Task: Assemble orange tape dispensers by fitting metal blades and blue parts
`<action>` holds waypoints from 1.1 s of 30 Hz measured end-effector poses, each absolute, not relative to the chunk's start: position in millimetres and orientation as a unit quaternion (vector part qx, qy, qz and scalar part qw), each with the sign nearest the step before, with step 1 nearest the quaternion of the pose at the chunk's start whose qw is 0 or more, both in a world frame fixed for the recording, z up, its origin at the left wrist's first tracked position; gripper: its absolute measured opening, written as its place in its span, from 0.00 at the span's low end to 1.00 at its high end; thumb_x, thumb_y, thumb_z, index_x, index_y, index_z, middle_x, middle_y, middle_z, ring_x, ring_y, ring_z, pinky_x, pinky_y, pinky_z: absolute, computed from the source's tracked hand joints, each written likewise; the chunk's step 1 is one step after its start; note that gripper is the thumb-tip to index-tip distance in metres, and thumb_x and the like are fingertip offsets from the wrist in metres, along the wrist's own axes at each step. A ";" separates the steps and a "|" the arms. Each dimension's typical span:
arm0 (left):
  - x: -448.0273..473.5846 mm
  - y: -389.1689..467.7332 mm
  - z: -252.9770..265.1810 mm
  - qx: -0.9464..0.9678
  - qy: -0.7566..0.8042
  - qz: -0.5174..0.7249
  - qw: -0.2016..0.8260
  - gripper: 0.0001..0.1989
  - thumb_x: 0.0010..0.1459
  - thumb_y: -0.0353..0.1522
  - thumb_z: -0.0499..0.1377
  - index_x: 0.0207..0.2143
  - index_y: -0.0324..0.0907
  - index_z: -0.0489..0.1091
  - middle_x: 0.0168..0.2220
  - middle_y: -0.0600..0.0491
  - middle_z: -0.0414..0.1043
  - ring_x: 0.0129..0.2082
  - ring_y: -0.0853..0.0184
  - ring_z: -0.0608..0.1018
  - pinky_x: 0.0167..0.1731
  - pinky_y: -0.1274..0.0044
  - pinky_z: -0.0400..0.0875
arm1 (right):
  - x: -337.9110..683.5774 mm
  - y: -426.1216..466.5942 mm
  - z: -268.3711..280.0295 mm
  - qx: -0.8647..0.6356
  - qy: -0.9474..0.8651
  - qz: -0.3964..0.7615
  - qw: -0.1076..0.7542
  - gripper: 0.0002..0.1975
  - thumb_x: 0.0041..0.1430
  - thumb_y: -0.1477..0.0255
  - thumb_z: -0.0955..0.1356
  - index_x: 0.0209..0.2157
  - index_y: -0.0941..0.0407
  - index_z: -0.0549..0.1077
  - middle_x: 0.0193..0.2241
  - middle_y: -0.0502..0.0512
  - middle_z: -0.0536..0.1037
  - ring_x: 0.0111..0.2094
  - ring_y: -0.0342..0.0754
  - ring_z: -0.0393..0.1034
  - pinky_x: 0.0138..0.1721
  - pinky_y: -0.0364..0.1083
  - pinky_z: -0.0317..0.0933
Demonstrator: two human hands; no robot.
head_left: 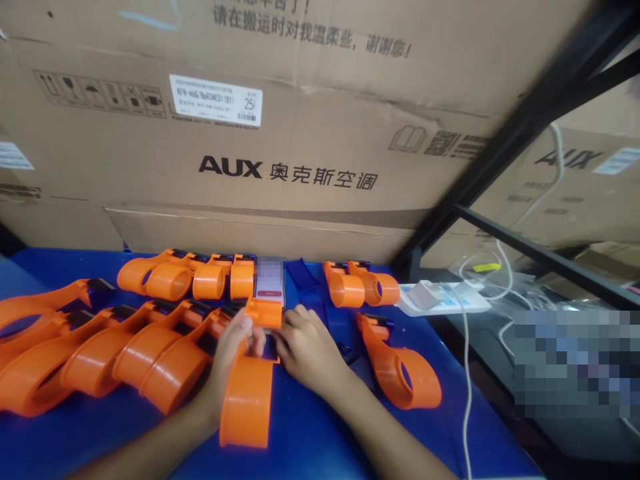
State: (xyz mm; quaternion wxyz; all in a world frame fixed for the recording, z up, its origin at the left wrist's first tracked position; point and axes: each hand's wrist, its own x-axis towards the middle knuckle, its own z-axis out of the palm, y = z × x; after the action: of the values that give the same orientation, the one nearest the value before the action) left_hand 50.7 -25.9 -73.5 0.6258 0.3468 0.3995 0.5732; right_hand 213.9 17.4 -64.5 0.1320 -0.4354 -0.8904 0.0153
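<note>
My left hand (233,343) grips an orange plastic tape dispenser (247,403) by its narrow neck, with the wide ring hanging toward me. The thumb lies over the dispenser's upper end. Right beside that end, my right hand (307,347) has its fingers curled in against the dispenser; whatever is between them is hidden. More orange dispensers with dark ends lie to the left, among them one near my left wrist (173,373). Another dispenser (407,377) lies right of my right hand. Dark blue pieces (303,275) sit just beyond my hands.
Along the back of the blue table (310,453) stand several dispensers (207,280), a phone (270,280) and two more dispensers (363,285). A large carton (300,133) walls off the far side. A power strip (445,298) with white cables and a black metal frame (500,153) are at right.
</note>
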 end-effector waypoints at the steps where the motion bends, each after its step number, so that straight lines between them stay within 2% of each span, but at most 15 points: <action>1: 50.8 -25.4 -73.4 0.346 0.403 0.575 0.622 0.27 0.59 0.53 0.58 0.21 0.40 0.64 0.19 0.56 0.62 0.19 0.73 0.62 0.23 0.79 0.59 | 214.0 17.6 -63.8 -0.437 -0.888 0.011 0.142 0.10 0.68 0.73 0.64 0.35 0.56 0.76 0.36 0.59 0.76 0.40 0.53 0.65 0.38 0.50 0.55; 4: 50.7 -23.8 -73.9 0.349 0.413 0.575 0.613 0.27 0.58 0.53 0.59 0.21 0.40 0.64 0.20 0.55 0.63 0.20 0.72 0.63 0.23 0.79 0.59 | 217.1 17.0 -59.6 -0.460 -0.859 0.037 0.220 0.07 0.65 0.75 0.65 0.33 0.56 0.74 0.34 0.58 0.77 0.37 0.52 0.67 0.37 0.49 0.57; 6: 50.5 -23.4 -74.3 0.348 0.422 0.573 0.611 0.27 0.57 0.54 0.60 0.21 0.41 0.64 0.20 0.56 0.63 0.19 0.72 0.63 0.22 0.79 0.59 | 220.9 15.6 -54.6 -0.484 -0.811 0.110 0.310 0.05 0.65 0.74 0.65 0.34 0.56 0.72 0.30 0.55 0.76 0.32 0.49 0.68 0.34 0.47 0.58; 9: 50.0 -23.1 -73.7 0.342 0.427 0.571 0.612 0.27 0.57 0.54 0.60 0.21 0.41 0.65 0.19 0.57 0.62 0.18 0.73 0.62 0.20 0.80 0.57 | 226.0 13.7 -44.8 -0.474 -0.709 0.279 0.441 0.07 0.70 0.68 0.63 0.37 0.54 0.71 0.27 0.50 0.76 0.26 0.45 0.68 0.29 0.44 0.60; 11: 49.5 -22.0 -72.1 0.336 0.425 0.572 0.616 0.28 0.56 0.55 0.60 0.20 0.41 0.65 0.18 0.57 0.61 0.17 0.74 0.62 0.19 0.80 0.56 | 227.3 13.7 -39.0 -0.442 -0.655 0.362 0.494 0.11 0.71 0.63 0.63 0.39 0.54 0.71 0.27 0.50 0.76 0.26 0.45 0.70 0.30 0.44 0.63; 13: 49.0 -20.0 -69.8 0.326 0.425 0.571 0.623 0.28 0.54 0.56 0.61 0.20 0.41 0.65 0.17 0.57 0.61 0.16 0.73 0.62 0.18 0.80 0.56 | 227.2 14.7 -35.7 -0.424 -0.624 0.398 0.523 0.12 0.70 0.62 0.64 0.40 0.55 0.73 0.28 0.50 0.76 0.27 0.45 0.70 0.31 0.44 0.65; 18: 48.5 -14.7 -66.9 0.317 0.428 0.564 0.631 0.29 0.47 0.56 0.66 0.19 0.42 0.64 0.17 0.56 0.64 0.16 0.73 0.63 0.17 0.80 0.58 | 226.6 18.1 -38.3 -0.430 -0.602 0.403 0.538 0.12 0.68 0.61 0.67 0.44 0.55 0.76 0.29 0.51 0.77 0.28 0.45 0.70 0.30 0.44 0.65; 33: 44.2 -13.5 -71.5 0.329 0.430 0.549 0.637 0.28 0.54 0.54 0.62 0.17 0.42 0.64 0.15 0.56 0.61 0.14 0.72 0.62 0.17 0.78 0.58 | 230.9 21.7 -42.2 -0.443 -0.636 0.393 0.495 0.12 0.68 0.61 0.67 0.44 0.55 0.76 0.30 0.52 0.77 0.29 0.45 0.70 0.31 0.44 0.64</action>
State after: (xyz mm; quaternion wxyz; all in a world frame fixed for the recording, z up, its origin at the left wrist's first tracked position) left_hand 44.2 -13.5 -71.5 0.6371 0.3287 0.4303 0.5486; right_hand 230.9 21.7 -42.2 0.4946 -0.4434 -0.6360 0.3928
